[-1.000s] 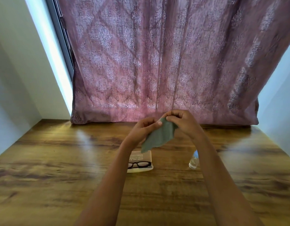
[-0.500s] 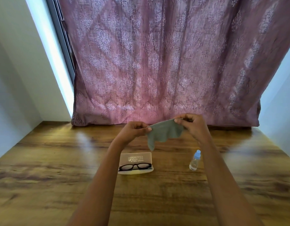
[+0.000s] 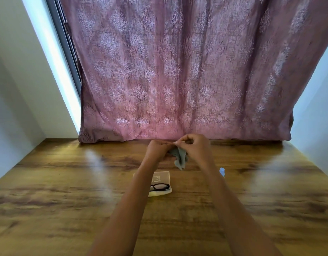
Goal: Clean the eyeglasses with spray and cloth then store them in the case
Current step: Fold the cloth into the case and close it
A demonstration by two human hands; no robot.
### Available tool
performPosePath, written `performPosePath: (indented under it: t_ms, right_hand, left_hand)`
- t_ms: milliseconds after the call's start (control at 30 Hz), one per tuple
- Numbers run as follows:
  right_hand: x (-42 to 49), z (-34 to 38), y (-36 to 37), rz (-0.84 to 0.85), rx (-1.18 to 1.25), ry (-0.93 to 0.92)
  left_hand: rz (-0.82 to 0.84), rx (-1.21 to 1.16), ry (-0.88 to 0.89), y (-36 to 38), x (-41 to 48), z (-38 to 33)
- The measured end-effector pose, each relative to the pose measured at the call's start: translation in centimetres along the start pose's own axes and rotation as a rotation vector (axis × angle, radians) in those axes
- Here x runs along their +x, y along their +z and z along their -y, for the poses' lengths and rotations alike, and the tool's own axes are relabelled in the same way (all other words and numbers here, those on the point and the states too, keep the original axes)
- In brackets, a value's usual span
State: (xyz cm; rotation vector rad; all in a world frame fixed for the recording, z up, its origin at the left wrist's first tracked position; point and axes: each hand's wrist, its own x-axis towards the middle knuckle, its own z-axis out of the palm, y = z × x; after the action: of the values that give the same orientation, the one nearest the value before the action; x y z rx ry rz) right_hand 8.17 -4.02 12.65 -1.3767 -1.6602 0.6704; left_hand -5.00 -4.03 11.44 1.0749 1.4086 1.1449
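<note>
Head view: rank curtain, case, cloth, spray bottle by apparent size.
1. curtain, by far the largest
2. case, partly behind the left forearm
3. cloth, bunched between both hands and held nearer the camera, so its rank against the case is unsure
4. spray bottle, mostly hidden behind the right forearm

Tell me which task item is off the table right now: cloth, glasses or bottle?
The grey-green cleaning cloth, pinched between both hands. The black-framed eyeglasses lie on the beige case; the blue-capped spray bottle stands on the table.

A home room: patterned mauve curtain (image 3: 178, 71) over a window, wooden table (image 3: 67, 200), white walls (image 3: 21, 89).
</note>
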Motion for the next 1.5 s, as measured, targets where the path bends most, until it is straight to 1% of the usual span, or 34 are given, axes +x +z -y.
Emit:
performPosePath:
  t_ms: [100,200,233,300,367,467,500,600,667,767,833,967,1000,1067,1133,1200,1267,1367,1500]
  right_hand:
    - [-0.3,-0.2,0.4,0.015,-0.055,-0.037]
    - [0.2,-0.4,0.7,0.081,-0.084,0.053]
    - [0.5,-0.4,0.5,0.107,-0.02,0.106]
    - [0.6,0.1,-0.1,0.153,0.193,0.198]
    - [0.6,0.3,-0.9,0.161,0.327,0.203]
    - [0.6,-0.3,-1.6,0.053,0.366,0.164]
    - [0.7,-0.6,-1.7,0.052,0.365,0.165]
    - [0.4,-1.2,-1.7,0.195,0.405,0.245]
    - [0.3,-1.4,-1.6,0.237,0.43,0.276]
    - [0.5,-1.2,-1.4,0.169,0.47,0.24]
    - [0.8,-0.9,-1.6,0.123,0.423,0.172]
    - [1.1,0.4,-2.1,0.186,0.19,0.015]
    - [1.2,0.5,-2.1,0.198,0.155,0.006]
    - [1.0,0.6,-2.0,0.197,0.175,0.016]
    - [0.6,0.2,-1.8,0.212,0.313,0.085]
    - [0.1,-0.3,-1.6,0.261,0.481,0.214]
    - [-0.2,-1.0,-1.3,0.315,0.602,0.297]
    - [-0.4,-1.5,-1.1,0.269,0.633,0.286]
    - [-0.1,-1.4,-1.2,0.176,0.577,0.232]
  left_hand:
    - [0.007,-0.066,-0.007,-0.1,-0.1,-0.1]
    - [0.034,-0.048,0.003,-0.3,-0.1,0.0]
    - [0.048,-0.032,0.014,-0.5,-0.1,0.0]
    - [0.083,-0.016,0.025,-0.7,0.0,0.1]
    - [0.113,-0.007,0.024,-0.8,0.1,0.0]
    - [0.154,-0.037,0.034,-1.0,0.2,-0.2]
    - [0.176,-0.054,0.051,-1.0,0.1,-0.3]
    - [0.248,-0.108,0.103,-1.1,-0.2,-0.6]
    - [0.266,-0.082,0.126,-1.1,-0.3,-0.6]
    - [0.266,-0.011,0.138,-1.2,-0.4,-0.7]
    - [0.267,0.009,0.144,-1.2,-0.5,-0.7]
    - [0.302,0.082,0.215,-1.2,-0.8,-0.6]
    - [0.305,0.087,0.226,-1.2,-0.8,-0.6]
    - [0.315,0.065,0.239,-1.1,-1.0,-0.7]
    - [0.318,0.006,0.233,-1.1,-1.1,-0.7]
    - [0.305,-0.057,0.223,-1.1,-1.1,-0.8]
    - [0.291,-0.065,0.23,-1.0,-1.1,-1.0]
    - [0.259,-0.039,0.231,-0.8,-1.2,-1.0]
    - [0.143,-0.035,0.249,-0.5,-0.9,-0.6]
